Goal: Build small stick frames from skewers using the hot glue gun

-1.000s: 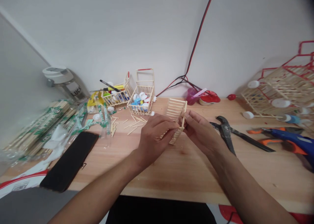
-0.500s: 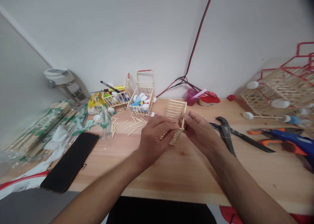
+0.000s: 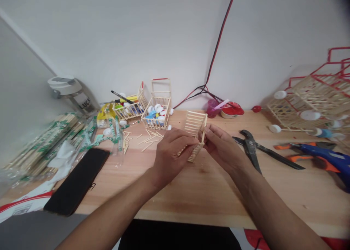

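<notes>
Between my hands, a small slatted frame of thin wooden sticks stands tilted above the wooden table. My left hand is closed on its left and lower side, fingertips pinching near the bottom corner. With thumb and fingers, my right hand grips the upright stick at the frame's right edge. My fingers hide part of the frame's middle. Several short cut sticks lie loose on the table to the left of my left hand.
Small stick carts filled with bottle caps stand at the back. More red-trimmed carts are stacked right. Pliers and a blue glue gun lie at right. A phone, bagged sticks and a jar are left.
The whole view has shifted very slightly. Both hands keep the same hold on the stick frame, with no other visible change.
</notes>
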`<state>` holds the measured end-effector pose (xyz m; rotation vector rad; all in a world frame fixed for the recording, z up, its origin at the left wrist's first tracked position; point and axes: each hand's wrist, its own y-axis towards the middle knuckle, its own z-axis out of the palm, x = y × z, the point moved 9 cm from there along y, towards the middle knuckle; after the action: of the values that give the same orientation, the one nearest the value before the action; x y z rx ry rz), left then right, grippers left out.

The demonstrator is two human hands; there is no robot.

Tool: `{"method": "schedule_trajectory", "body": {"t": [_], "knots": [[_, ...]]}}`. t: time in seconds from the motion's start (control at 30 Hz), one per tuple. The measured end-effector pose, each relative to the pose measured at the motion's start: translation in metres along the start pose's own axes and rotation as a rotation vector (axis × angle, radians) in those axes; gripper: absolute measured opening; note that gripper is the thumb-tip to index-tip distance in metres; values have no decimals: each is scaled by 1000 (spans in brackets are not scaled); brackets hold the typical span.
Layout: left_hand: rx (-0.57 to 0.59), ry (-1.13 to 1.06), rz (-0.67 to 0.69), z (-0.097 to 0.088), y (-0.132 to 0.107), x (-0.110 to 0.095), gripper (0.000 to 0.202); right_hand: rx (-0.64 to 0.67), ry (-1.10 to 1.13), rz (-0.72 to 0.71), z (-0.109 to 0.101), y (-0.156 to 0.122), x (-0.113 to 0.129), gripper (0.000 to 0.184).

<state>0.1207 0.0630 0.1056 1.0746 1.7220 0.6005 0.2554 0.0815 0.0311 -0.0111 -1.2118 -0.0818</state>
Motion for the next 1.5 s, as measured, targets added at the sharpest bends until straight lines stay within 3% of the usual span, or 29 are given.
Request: {"method": "schedule_trajectory", "body": {"t": [1.5], "knots": [[-10,-20,-34,-3,3,1,6,-30,28,-8,2,1,-3,28]]}}
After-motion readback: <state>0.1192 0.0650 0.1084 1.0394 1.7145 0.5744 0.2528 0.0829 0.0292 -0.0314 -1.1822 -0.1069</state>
